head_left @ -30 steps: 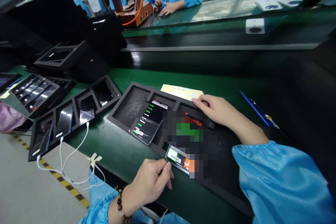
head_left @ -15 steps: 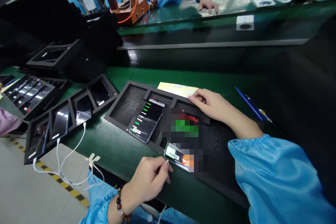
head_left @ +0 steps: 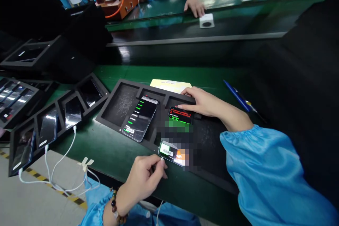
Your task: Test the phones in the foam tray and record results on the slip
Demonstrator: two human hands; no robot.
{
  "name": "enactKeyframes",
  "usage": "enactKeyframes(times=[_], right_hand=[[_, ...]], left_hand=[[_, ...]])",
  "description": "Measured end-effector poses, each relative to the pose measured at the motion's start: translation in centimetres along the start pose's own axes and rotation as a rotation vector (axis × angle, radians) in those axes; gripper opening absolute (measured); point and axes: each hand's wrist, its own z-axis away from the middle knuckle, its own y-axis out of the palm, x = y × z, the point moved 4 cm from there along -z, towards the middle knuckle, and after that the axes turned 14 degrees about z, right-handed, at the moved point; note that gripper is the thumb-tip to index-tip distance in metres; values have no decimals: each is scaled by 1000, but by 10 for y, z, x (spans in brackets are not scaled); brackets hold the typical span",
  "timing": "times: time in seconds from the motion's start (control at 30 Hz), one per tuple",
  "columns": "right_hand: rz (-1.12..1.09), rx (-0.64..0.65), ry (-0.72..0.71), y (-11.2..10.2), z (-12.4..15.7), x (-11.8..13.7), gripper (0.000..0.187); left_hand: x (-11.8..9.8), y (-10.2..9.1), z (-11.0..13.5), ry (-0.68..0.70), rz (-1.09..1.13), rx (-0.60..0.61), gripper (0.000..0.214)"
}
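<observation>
The left hand (head_left: 145,177) is pinching what seems a white cable plug (head_left: 162,159) at six o'clock on the lit smartphone (head_left: 178,117) lying in the foam tray (head_left: 124,103); the right hand (head_left: 202,102), thumb and fingers apart, is touching the twelve-o'clock end, likely bracing it.

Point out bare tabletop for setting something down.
Bare green tabletop shows between the near tray and the tray with cabled phones, also between the yellow paper and blue pen. It's crowded around the pixelated phone: left hand at its lower end, right hand at its upper.
</observation>
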Motion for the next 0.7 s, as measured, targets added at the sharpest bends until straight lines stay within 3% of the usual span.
enactKeyframes(times=[0.57,0.7], right_hand=[[54,47,-4,4,-2,-3,52],[49,52,1,4,-3,-2,51]], left_hand=[[8,14,0,-322,518,0,70],[6,16,-1,-342,530,-21,76]])
